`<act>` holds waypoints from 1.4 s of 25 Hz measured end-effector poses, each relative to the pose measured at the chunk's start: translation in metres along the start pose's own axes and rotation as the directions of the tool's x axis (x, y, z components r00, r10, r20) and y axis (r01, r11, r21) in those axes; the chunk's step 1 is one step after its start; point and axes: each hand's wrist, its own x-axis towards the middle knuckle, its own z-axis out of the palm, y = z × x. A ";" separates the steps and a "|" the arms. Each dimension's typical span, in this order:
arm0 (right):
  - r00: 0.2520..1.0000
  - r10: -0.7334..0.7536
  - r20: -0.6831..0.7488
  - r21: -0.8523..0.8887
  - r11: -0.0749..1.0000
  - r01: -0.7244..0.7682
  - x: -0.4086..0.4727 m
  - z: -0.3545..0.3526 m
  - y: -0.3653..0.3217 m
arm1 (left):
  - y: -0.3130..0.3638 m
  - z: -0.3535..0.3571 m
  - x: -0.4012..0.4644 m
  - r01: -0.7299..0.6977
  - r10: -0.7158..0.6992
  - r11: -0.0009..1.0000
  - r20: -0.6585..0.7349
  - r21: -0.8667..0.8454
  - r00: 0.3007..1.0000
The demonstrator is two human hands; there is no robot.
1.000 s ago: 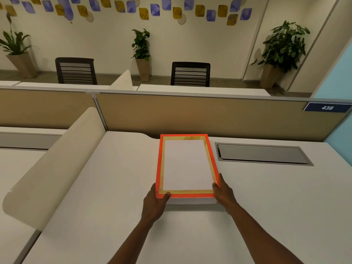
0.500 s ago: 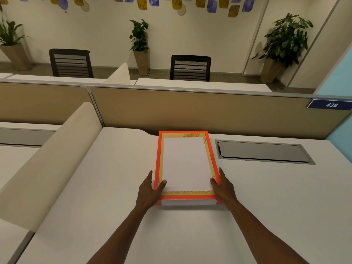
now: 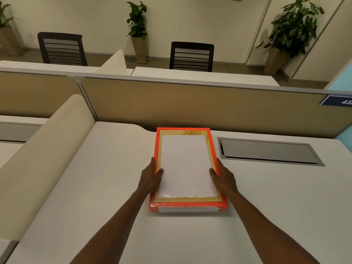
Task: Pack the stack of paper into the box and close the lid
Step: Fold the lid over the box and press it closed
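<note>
Both hands sliding forward along orange box point(image 3: 187, 206) since earlier frame. Left hand point(image 3: 150, 180), right hand point(image 3: 223, 178) gripping sides, thumbs pinning paper stack point(image 3: 187, 166) on top. I'm flagging risk: sheets slipping, fanning across desk point(image 3: 276, 197).

An open-plan office is shown. A pale work surface point(image 3: 266, 197) is bounded by a tan partition panel point(image 3: 190, 107), to which a blue numbered plate point(image 3: 337, 101) is fixed. A grey cable hatch point(image 3: 266, 151) is set into the surface. Beyond the partition, two black mesh-backed chairs point(image 3: 191, 57) and potted plants point(image 3: 138, 25) are seen along a cream wall.
</note>
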 end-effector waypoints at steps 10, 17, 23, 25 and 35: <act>0.993 -0.017 -0.115 -0.131 0.991 0.002 0.006 0.029 0.011 | -0.019 0.011 0.013 -0.059 0.059 0.998 -0.039 0.005 0.997; 0.993 -0.015 -0.121 -0.136 0.991 -0.002 -0.001 0.030 0.008 | -0.022 0.022 0.006 -0.147 0.153 0.985 -0.062 0.093 0.986; 0.989 -0.122 -0.078 -0.291 0.952 0.094 0.008 0.027 -0.002 | -0.025 0.022 0.009 -0.213 0.224 0.928 0.001 0.305 0.975; 0.989 -0.122 -0.088 -0.305 0.948 0.090 0.020 0.022 -0.005 | -0.022 0.021 0.012 -0.219 0.238 0.916 -0.018 0.337 0.971; 0.988 -0.145 0.050 -0.390 0.908 0.153 0.087 0.016 -0.007 | -0.022 0.030 0.024 -0.210 0.235 0.904 -0.024 0.372 0.972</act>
